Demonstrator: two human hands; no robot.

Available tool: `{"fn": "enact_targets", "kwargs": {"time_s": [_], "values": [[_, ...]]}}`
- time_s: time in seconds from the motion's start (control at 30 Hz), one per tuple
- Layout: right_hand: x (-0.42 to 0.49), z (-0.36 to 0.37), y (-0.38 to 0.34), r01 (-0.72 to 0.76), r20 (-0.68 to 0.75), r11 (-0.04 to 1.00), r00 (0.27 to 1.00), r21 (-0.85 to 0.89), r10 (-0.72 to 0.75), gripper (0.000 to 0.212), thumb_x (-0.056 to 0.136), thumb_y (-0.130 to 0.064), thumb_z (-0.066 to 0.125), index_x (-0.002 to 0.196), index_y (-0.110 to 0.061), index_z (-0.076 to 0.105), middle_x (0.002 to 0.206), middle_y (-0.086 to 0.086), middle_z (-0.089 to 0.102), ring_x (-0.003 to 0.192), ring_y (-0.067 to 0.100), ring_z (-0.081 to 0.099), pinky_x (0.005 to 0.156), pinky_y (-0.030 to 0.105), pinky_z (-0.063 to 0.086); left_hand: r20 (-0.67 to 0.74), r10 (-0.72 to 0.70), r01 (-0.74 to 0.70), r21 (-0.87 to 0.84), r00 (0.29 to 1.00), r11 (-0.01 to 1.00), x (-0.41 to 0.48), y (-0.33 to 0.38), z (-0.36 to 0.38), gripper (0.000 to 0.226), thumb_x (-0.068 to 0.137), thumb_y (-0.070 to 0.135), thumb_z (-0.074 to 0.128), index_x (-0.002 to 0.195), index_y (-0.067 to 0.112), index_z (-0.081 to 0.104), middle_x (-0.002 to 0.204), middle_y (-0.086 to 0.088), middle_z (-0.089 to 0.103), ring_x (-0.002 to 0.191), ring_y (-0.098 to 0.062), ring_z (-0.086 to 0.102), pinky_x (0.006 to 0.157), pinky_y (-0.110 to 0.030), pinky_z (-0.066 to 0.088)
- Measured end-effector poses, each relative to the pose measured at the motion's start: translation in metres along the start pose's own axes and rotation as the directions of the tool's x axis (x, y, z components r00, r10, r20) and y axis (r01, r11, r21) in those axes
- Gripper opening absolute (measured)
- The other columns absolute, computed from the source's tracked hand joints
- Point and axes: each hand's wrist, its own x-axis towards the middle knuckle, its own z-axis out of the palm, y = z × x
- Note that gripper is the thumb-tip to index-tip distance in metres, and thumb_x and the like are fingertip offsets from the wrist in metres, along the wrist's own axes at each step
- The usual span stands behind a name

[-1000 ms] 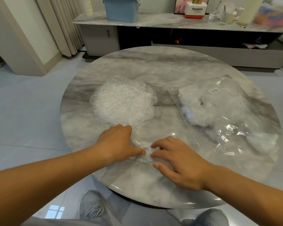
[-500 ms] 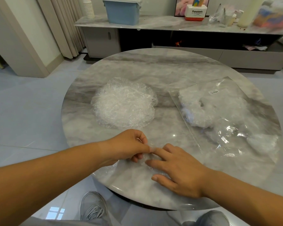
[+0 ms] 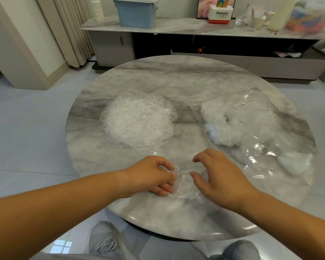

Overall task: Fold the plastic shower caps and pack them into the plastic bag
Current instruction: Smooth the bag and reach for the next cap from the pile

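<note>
Pinching one small shower cap (image 3: 184,186) at the near bench (image 3: 158,76) edge, the left hand (image 3: 150,175) folds it; the right hand (image 3: 219,177) hovers with spread fingers. Next it probably needs pressing flat, then moving into the plastic bag (image 3: 261,139) on the right.

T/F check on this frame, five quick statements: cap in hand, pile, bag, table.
1. The left hand pinches a clear shower cap. True.
2. The pile of unfolded caps lies inside the plastic bag. False: it sits bare on the table, left of the bag.
3. The bag already holds some white caps. True.
4. The right hand grips the bag. False: it is spread open over the cap, beside the bag.
5. The table is square and wooden. False: round, with a grey marble pattern.
</note>
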Motion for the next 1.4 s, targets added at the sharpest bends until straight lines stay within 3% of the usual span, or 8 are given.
{"fn": "enact_targets", "kwargs": {"time_s": [0.23,0.43,0.6,0.83,0.97,1.17,1.3,1.4], "values": [[0.009,-0.012,-0.008,-0.356,0.316,0.927,0.871,-0.12,0.376,0.044,0.082,-0.06,0.068,0.099,-0.023,0.052,0.095,-0.006,0.062,0.088,0.017,0.061,0.073,0.032,0.051,-0.027,0.095,-0.092,0.103,0.995,0.99,-0.002,-0.005,0.006,0.035,0.085,0.019,0.081,0.114,0.015,0.062,0.087,-0.01,0.067,0.085,-0.021,0.077,0.08,-0.037,0.063],[0.009,-0.015,-0.005,-0.428,0.354,0.894,0.863,0.13,0.361,0.03,0.089,-0.033,0.067,0.075,-0.018,0.045,0.073,-0.003,0.052,0.065,0.014,0.049,0.061,0.027,0.042,-0.031,0.081,-0.078,0.097,0.996,0.992,-0.002,-0.004,0.006,0.038,0.083,0.021,0.082,0.114,0.014,0.061,0.093,-0.016,0.069,0.085,-0.022,0.077,0.081,-0.04,0.063],[0.008,-0.011,-0.01,-0.452,0.27,0.636,0.89,0.625,0.367,0.023,0.087,-0.018,0.074,0.089,-0.011,0.053,0.068,0.004,0.055,0.052,0.014,0.056,0.053,0.03,0.048,-0.03,0.06,-0.059,0.037,0.998,0.998,-0.001,-0.003,0.006,0.041,0.083,0.021,0.083,0.116,0.013,0.06,0.089,-0.013,0.068,0.086,-0.023,0.077,0.081,-0.038,0.062],[0.009,0.003,-0.021,-0.3,0.253,0.454,0.954,0.839,0.164,0.034,0.098,-0.041,0.062,0.094,-0.008,0.069,0.096,0.017,0.072,0.083,0.02,0.068,0.084,0.039,0.056,0.174,0.074,-0.079,0.021,0.982,0.997,-0.005,-0.001,-0.004,0.048,0.078,-0.001,0.081,0.122,0.003,0.063,0.112,-0.018,0.072,0.103,-0.025,0.07,0.099,-0.039,0.056],[0.004,0.011,-0.014,-0.216,0.265,0.566,0.964,0.795,-0.005,0.043,0.097,-0.051,0.044,0.09,-0.017,0.069,0.09,-0.001,0.069,0.086,0.01,0.063,0.084,0.03,0.053,0.221,0.041,-0.039,-0.01,0.974,0.999,-0.006,0.003,-0.013,0.059,0.077,-0.01,0.08,0.129,0.003,0.057,0.124,-0.026,0.066,0.118,-0.036,0.065,0.106,-0.047,0.05],[0.001,0.009,-0.012,0.151,0.261,0.919,0.93,0.364,-0.257,0.055,0.099,-0.062,0.028,0.104,-0.023,0.066,0.099,-0.011,0.062,0.096,0.009,0.056,0.092,0.032,0.045,0.103,-0.014,0.017,-0.028,0.995,0.999,-0.011,0.018,-0.024,0.067,0.075,0.011,0.088,0.131,0.021,0.053,0.111,-0.022,0.068,0.092,-0.029,0.075,0.079,-0.037,0.062],[-0.006,0.017,-0.014,0.287,0.324,0.95,0.893,0.122,-0.312,0.062,0.096,-0.071,0.026,0.136,-0.034,0.055,0.137,-0.014,0.044,0.121,0.007,0.04,0.108,0.028,0.034,-0.06,0.017,-0.015,0.029,0.998,0.999,-0.006,0.02,-0.024,0.05,0.079,0.027,0.085,0.12,0.016,0.058,0.101,-0.022,0.07,0.077,-0.025,0.073,0.061,-0.033,0.06],[-0.009,0.02,-0.017,0.326,0.323,0.945,0.891,0.031,-0.318,0.062,0.096,-0.072,0.025,0.141,-0.036,0.049,0.144,-0.012,0.036,0.127,0.01,0.035,0.11,0.031,0.031,-0.191,0.14,-0.073,0.322,0.971,0.944,0.001,0.011,-0.024,0.045,0.077,0.041,0.085,0.111,0.021,0.063,0.092,-0.003,0.069,0.07,-0.012,0.067,0.061,-0.028,0.057]]}}
